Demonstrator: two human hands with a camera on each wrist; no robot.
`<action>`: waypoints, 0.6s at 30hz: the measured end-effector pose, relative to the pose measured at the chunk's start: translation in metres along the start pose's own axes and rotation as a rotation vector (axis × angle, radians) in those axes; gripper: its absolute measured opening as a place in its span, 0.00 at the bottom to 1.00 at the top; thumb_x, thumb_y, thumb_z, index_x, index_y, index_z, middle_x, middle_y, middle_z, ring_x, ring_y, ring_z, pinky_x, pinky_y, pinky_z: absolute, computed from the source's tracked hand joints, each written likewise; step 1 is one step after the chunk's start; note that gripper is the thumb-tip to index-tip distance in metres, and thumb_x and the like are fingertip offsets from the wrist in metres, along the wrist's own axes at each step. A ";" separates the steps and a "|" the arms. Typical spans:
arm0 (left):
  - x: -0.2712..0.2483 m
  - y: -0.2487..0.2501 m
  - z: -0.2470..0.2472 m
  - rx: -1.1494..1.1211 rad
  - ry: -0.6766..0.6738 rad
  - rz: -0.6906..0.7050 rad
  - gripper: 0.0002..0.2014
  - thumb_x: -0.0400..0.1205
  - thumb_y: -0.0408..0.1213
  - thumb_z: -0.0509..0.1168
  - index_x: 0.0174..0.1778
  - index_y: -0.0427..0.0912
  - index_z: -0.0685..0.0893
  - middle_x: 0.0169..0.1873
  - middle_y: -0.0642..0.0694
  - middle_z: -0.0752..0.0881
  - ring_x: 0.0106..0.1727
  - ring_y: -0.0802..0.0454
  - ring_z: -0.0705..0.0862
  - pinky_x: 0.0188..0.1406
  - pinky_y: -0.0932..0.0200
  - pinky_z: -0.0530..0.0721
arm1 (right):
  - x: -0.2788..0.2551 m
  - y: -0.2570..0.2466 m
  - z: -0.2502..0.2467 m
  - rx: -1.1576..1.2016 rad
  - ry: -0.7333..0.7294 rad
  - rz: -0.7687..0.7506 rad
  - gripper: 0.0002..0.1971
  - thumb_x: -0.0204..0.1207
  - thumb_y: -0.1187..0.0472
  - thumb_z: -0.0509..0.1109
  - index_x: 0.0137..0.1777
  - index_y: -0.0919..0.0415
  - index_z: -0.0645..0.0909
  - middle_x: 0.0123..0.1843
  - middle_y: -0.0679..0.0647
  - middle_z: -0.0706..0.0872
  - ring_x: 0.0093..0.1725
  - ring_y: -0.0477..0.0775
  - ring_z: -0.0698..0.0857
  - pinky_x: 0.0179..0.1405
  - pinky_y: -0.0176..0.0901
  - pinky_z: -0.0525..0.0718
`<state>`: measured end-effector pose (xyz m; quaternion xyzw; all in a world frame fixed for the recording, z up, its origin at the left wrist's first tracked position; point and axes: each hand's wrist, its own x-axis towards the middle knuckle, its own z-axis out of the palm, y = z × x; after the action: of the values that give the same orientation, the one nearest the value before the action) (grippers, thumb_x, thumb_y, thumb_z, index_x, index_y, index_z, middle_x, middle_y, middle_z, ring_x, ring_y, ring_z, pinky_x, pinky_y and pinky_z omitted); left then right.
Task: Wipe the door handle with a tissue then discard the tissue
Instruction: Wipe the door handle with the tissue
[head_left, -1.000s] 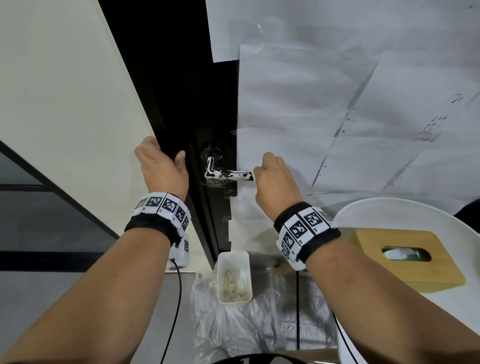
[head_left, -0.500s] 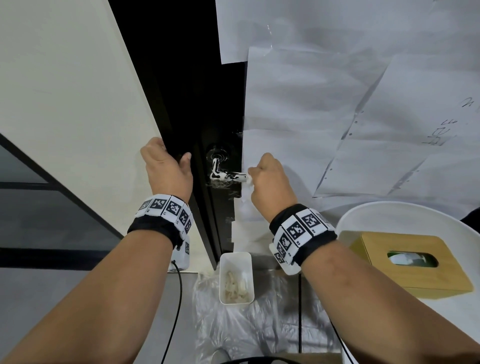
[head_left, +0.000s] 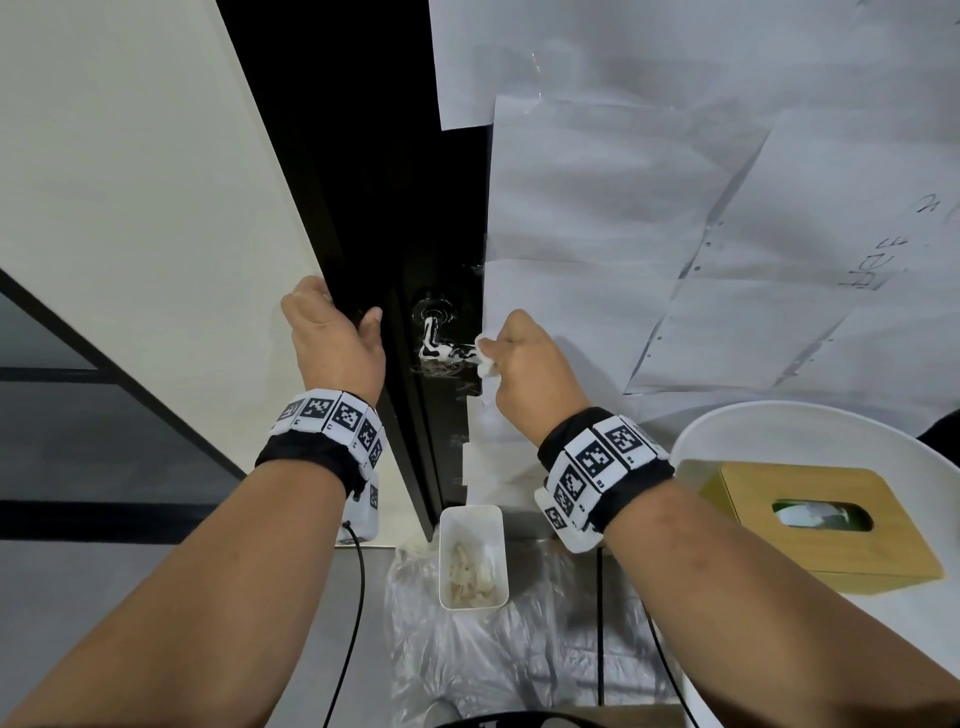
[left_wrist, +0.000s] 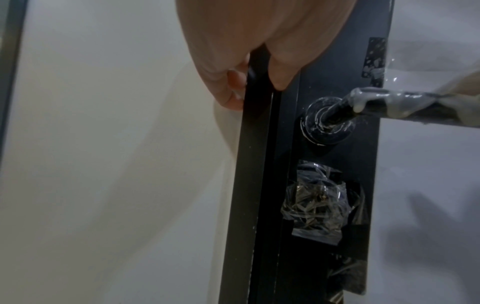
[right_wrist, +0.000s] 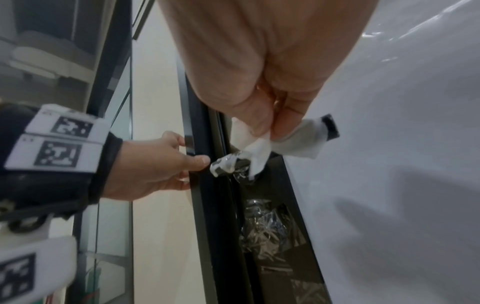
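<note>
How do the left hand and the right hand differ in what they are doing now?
The left hand grips the black door edge; the right hand pinches a white tissue. The left hand stays beside the door handle, the right works at its tip. Both wear marker wristbands.

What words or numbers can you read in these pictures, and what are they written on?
No printed word, brand or number reads clearly.
Handwriting on the paper sheets taped to the door: dark scribbles at the right edge, too tilted and blurred to read.
Wristbands: black-and-white square code patterns with tiny marks beside them, too small to read.
Wooden tissue box: no writing visible.
</note>
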<state>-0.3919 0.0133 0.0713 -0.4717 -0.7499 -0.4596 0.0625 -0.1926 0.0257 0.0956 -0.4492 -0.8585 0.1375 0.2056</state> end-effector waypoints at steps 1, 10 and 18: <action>0.000 0.000 0.000 -0.001 -0.004 0.001 0.25 0.77 0.35 0.71 0.63 0.29 0.68 0.57 0.33 0.72 0.45 0.42 0.76 0.39 0.52 0.78 | -0.001 0.002 -0.001 0.056 0.004 0.006 0.19 0.68 0.83 0.60 0.55 0.72 0.83 0.49 0.62 0.75 0.44 0.58 0.79 0.44 0.51 0.84; 0.000 -0.001 0.000 -0.077 -0.002 -0.038 0.25 0.76 0.34 0.72 0.63 0.33 0.68 0.57 0.35 0.71 0.46 0.45 0.76 0.44 0.52 0.81 | -0.001 0.002 0.003 0.056 0.048 0.015 0.19 0.67 0.83 0.61 0.55 0.72 0.83 0.49 0.64 0.76 0.47 0.63 0.78 0.46 0.57 0.83; -0.001 0.002 -0.005 -0.202 0.021 -0.104 0.28 0.74 0.35 0.75 0.63 0.40 0.67 0.51 0.46 0.70 0.44 0.53 0.75 0.43 0.64 0.78 | -0.004 0.014 -0.009 0.215 0.215 0.066 0.22 0.66 0.85 0.62 0.56 0.69 0.85 0.47 0.64 0.80 0.47 0.61 0.82 0.47 0.46 0.82</action>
<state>-0.3919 0.0087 0.0747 -0.4313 -0.7226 -0.5402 -0.0014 -0.1759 0.0304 0.0965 -0.4646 -0.7967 0.1866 0.3384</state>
